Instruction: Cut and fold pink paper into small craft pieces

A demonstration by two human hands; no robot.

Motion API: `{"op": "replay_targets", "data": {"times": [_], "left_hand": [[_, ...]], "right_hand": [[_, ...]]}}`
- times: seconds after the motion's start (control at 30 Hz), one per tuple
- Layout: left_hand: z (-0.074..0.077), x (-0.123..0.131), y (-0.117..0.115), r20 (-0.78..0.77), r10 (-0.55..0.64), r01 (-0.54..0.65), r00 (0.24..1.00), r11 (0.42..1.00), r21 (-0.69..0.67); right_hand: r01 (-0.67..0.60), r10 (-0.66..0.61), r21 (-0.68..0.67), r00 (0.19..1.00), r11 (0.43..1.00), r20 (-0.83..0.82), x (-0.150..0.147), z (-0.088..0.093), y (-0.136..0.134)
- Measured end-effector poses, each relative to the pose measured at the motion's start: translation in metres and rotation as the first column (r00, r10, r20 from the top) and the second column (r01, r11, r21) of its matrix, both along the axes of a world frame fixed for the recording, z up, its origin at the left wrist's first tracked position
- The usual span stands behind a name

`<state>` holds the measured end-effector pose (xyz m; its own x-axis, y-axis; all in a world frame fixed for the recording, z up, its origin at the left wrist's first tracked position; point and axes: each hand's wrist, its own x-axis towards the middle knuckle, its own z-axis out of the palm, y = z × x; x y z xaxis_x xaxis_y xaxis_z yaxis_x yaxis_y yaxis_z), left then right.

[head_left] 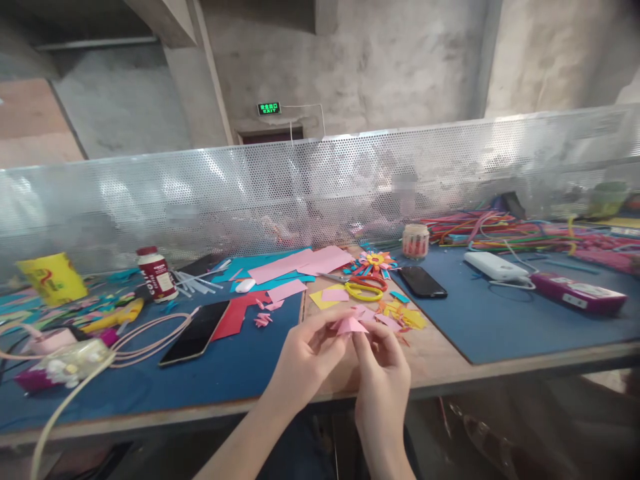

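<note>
Both my hands meet above the front edge of the wooden table (440, 363). My left hand (305, 360) and my right hand (383, 377) pinch a small folded pink paper piece (350, 325) between their fingertips. Just behind it lie pink and yellow paper scraps (400, 317), yellow-handled scissors (363, 287) and a colourful paper flower (375, 261). Larger pink sheets (300, 265) rest on teal paper further back.
A black phone (196, 333) and red paper lie on the left blue mat (235, 373); another phone (423, 282), a white power bank (493, 265) and a purple box (580, 292) on the right mat. A bottle (157, 273), yellow cup (53, 279), cables, perforated metal screen (320, 187) behind.
</note>
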<state>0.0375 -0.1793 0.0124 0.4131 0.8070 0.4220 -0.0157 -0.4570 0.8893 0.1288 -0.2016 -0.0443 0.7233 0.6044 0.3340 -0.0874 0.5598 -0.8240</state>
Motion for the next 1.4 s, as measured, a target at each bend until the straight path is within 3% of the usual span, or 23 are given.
{"op": "replay_targets", "data": {"times": [0.43, 0.53, 0.7, 0.87, 1.0, 1.2, 1.4], "left_hand": [[0.003, 0.001, 0.003, 0.061, -0.044, 0.054, 0.997, 0.984, -0.17], [0.003, 0.003, 0.004, 0.104, -0.037, 0.058, 0.994, 0.976, -0.21], [0.001, 0.004, 0.005, 0.17, -0.053, 0.101, 0.984, 0.953, -0.286], [0.003, 0.004, 0.004, 0.201, -0.072, 0.133, 0.977, 0.943, -0.306], [0.003, 0.002, 0.004, 0.148, -0.073, 0.113, 0.986, 0.952, -0.283], [0.001, 0.001, 0.005, -0.032, 0.002, -0.006, 0.999, 0.993, -0.116], [0.001, 0.002, 0.006, -0.061, 0.023, -0.027, 0.998, 0.998, -0.057]], "right_hand": [[-0.108, 0.107, 0.03, 0.994, 0.994, 0.032, 0.004, 0.005, -0.002], [-0.052, 0.045, 0.054, 0.991, 0.997, 0.126, 0.005, 0.005, -0.003], [0.15, -0.187, 0.131, 0.918, 0.98, 0.349, 0.006, 0.001, -0.004], [0.194, -0.233, 0.135, 0.878, 0.972, 0.418, 0.005, -0.001, -0.003], [0.183, -0.198, 0.077, 0.893, 0.98, 0.403, 0.005, 0.001, -0.003], [0.18, -0.156, -0.058, 0.944, 0.982, 0.29, 0.003, 0.007, -0.004], [0.14, -0.112, -0.124, 0.971, 0.982, 0.211, -0.001, 0.01, -0.005]]}}
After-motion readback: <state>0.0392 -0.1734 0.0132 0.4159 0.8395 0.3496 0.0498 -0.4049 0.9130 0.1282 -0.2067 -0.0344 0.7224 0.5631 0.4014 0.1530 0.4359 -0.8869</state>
